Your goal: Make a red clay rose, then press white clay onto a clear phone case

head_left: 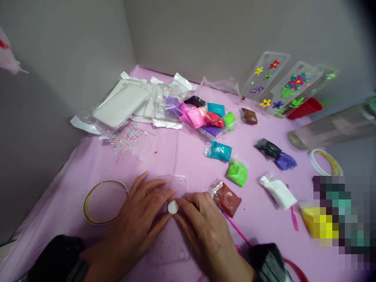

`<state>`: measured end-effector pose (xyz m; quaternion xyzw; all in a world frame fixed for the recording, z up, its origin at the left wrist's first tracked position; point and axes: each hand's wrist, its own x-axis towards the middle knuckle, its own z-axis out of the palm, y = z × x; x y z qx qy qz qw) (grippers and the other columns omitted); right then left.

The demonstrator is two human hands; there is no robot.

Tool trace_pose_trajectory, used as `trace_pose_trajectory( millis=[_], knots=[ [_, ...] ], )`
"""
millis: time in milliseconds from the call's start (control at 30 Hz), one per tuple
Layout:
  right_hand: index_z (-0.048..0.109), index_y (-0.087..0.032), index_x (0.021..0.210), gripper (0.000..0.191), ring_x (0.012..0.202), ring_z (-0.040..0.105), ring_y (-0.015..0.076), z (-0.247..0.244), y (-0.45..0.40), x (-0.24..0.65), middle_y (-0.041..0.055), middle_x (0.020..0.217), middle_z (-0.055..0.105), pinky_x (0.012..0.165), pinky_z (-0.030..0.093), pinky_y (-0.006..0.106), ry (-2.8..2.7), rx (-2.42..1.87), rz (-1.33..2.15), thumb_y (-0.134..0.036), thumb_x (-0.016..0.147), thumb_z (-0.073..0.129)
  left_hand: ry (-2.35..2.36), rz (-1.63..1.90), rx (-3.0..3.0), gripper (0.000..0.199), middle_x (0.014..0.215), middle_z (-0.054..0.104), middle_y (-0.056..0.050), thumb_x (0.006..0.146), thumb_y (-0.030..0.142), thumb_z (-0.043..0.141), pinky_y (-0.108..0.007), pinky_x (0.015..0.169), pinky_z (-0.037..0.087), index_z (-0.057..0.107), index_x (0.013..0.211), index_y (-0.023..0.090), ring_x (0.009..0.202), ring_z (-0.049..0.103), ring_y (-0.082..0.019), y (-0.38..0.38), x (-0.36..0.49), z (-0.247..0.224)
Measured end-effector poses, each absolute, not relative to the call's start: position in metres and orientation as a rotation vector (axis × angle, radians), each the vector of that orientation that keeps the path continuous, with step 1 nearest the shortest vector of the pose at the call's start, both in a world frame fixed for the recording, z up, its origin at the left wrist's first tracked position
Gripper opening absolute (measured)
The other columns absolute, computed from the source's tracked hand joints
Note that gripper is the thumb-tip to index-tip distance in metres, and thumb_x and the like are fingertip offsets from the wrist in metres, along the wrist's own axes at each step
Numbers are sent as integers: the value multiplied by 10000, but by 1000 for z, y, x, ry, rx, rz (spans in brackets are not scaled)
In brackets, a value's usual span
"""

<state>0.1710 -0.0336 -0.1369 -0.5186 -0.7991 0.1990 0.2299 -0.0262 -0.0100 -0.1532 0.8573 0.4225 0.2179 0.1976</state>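
Note:
A small white clay disc sits between the fingertips of both hands. My left hand has its thumb and index finger at the disc's left edge, the other fingers stretched out to the far side. From the right, my right hand pinches the same disc, its remaining fingers curled. Under the hands a clear phone case lies flat on the pink table cover, partly hidden by them. A packet of brown clay is just beyond my right knuckles. Left of my left hand lies a tape roll.
Wrapped phone cases and a sheet of rhinestones are at the back left. Several clay packets, including a green packet and a white packet, spread rightward. Decorated cases lean on the wall near a bottle.

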Motion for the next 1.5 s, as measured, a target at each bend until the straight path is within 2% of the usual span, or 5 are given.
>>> trace_pose_trajectory(
  millis=[300, 667, 900, 1200, 1500],
  knots=[
    [635, -155, 1128, 157, 854, 575, 238, -138, -34, 170, 93, 955, 637, 714, 540, 371, -2195, -1430, 535, -194, 1017, 531, 1184, 596, 2400, 341, 1209, 707, -30, 968, 199, 579, -517, 1230, 212, 509, 1300, 235, 1289, 528, -241, -11, -28, -150],
    [601, -136, 1202, 215, 874, 565, 250, -138, -35, 171, 104, 982, 626, 711, 541, 387, -2187, -1420, 568, -213, 1005, 561, 1159, 579, 2384, 370, 1246, 681, -25, 960, 145, 569, -449, 1258, 155, 500, 1316, 220, 1337, 469, -205, -11, -28, -149],
    [612, -136, 1148, 166, 850, 559, 250, -137, -34, 169, 97, 949, 618, 698, 541, 391, -2195, -1420, 559, -180, 993, 568, 1169, 610, 2377, 341, 1194, 696, -24, 966, 165, 573, -489, 1236, 210, 518, 1294, 241, 1285, 520, -220, -12, -28, -152],
    [601, -135, 1139, 155, 851, 561, 245, -136, -34, 170, 91, 956, 614, 687, 548, 384, -2175, -1405, 542, -187, 1000, 558, 1133, 595, 2410, 351, 1214, 669, -20, 972, 185, 585, -422, 1262, 124, 488, 1307, 217, 1314, 462, -192, -10, -31, -152],
    [611, -130, 1200, 224, 838, 593, 222, -134, -37, 173, 91, 961, 633, 685, 569, 366, -2164, -1398, 536, -239, 1037, 502, 1157, 576, 2387, 357, 1294, 659, -28, 987, 212, 562, -392, 1273, 113, 468, 1332, 223, 1338, 485, -172, -10, -31, -148]
  ],
)
